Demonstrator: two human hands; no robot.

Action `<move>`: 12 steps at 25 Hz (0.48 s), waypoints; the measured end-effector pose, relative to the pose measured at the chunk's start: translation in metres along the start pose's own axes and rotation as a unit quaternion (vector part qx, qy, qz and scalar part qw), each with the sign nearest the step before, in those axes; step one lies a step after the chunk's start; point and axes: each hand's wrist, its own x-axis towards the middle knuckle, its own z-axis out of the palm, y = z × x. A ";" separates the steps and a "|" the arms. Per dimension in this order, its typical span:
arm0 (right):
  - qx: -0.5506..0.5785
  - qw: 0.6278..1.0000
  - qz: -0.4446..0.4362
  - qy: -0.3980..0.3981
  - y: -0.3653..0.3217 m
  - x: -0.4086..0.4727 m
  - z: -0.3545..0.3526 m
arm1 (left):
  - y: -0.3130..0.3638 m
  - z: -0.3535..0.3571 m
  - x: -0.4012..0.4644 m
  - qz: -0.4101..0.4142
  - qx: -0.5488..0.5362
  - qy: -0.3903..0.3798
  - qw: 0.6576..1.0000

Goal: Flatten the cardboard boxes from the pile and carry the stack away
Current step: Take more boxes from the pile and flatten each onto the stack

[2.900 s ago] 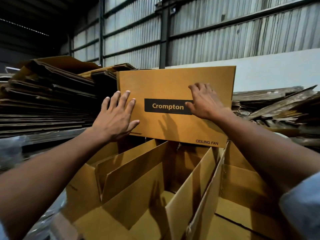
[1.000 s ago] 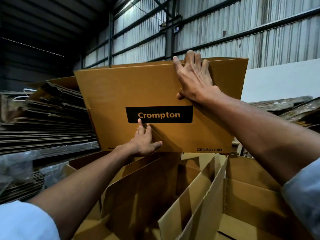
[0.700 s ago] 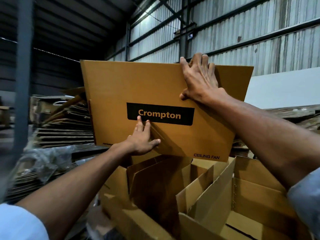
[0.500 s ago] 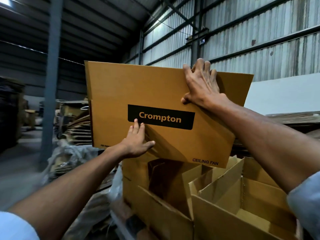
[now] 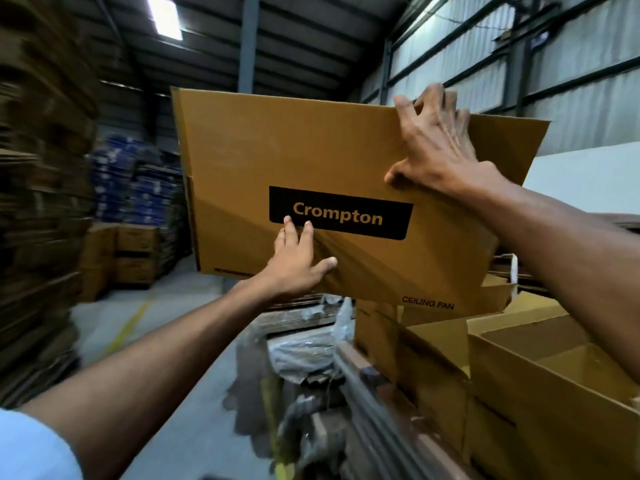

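A brown cardboard box [image 5: 242,150] printed "Crompton" and "CEILING FAN" is held up in front of me, its broad face toward me and tilted down to the right. My left hand [image 5: 294,265] presses flat on that face just below the black label, fingers straight. My right hand [image 5: 436,147] grips the top edge near the right corner, its fingers hooked over the rim and its thumb spread on the face. Below the held box, several open cardboard boxes [image 5: 519,375] stand at the lower right with their flaps up.
A tall stack of flattened cardboard [image 5: 38,202] rises at the left, blurred. Farther back are blue stacked goods [image 5: 135,188] and closed brown cartons [image 5: 131,251]. Crumpled plastic wrap [image 5: 304,348] lies by the pile. Grey floor [image 5: 166,306] runs between them.
The box has been lifted off the pile and swung to the left with my view. My right hand moved from the label up to the top edge; my left dropped below the label.
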 end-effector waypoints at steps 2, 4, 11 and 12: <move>0.034 0.999 -0.017 -0.004 -0.028 -0.012 -0.010 | -0.009 -0.014 -0.044 -0.046 0.002 0.004 0.999; 0.078 0.996 -0.038 -0.017 -0.058 -0.026 -0.018 | -0.020 -0.022 -0.090 -0.096 0.015 -0.001 0.995; 0.176 0.976 -0.085 -0.099 -0.175 -0.113 -0.027 | -0.061 -0.021 -0.245 -0.262 0.026 -0.075 0.962; 0.180 0.972 -0.095 -0.116 -0.192 -0.127 -0.031 | -0.068 -0.020 -0.268 -0.277 0.026 -0.089 0.956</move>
